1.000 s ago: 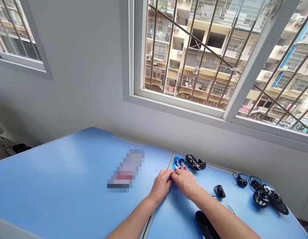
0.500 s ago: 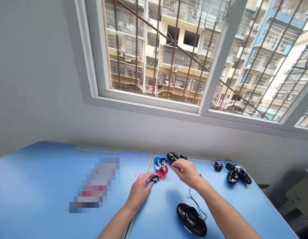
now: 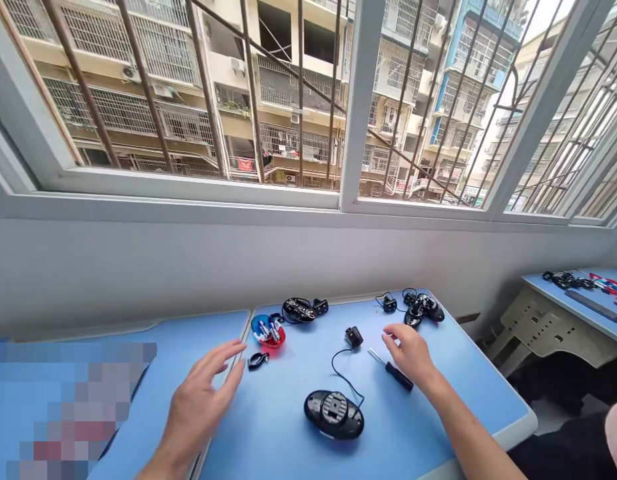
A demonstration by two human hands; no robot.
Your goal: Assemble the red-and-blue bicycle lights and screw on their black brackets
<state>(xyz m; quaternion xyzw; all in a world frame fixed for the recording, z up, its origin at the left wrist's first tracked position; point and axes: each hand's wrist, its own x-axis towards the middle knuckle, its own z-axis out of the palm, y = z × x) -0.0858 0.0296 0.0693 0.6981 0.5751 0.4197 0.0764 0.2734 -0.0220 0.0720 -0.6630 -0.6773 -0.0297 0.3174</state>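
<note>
My left hand (image 3: pixel 203 393) is open above the table seam, fingers stretched to the right. Just beyond its fingertips lies a small black ring-shaped part (image 3: pixel 257 361), apart from the hand. My right hand (image 3: pixel 411 355) hovers near a screwdriver (image 3: pixel 399 377) with a black handle and metal shaft. Its fingers are loosely curled, and I see nothing between them. Between my forearms a black oval device base (image 3: pixel 333 415) rests with its round ribbed plate facing up. Its cord runs to a small black box-like plug (image 3: pixel 353 337).
Behind the ring part sits a blue-and-red dish (image 3: pixel 271 337) with small metal pieces. More black devices (image 3: pixel 299 309) lie along the back edge and a further group (image 3: pixel 423 310) at the back right. Another table (image 3: pixel 578 293) stands right, with a person's hand at its edge.
The view has swung right. My left hand has let go of the ring part and drawn back from it. My right hand has moved from beside the dish to the screwdriver.
</note>
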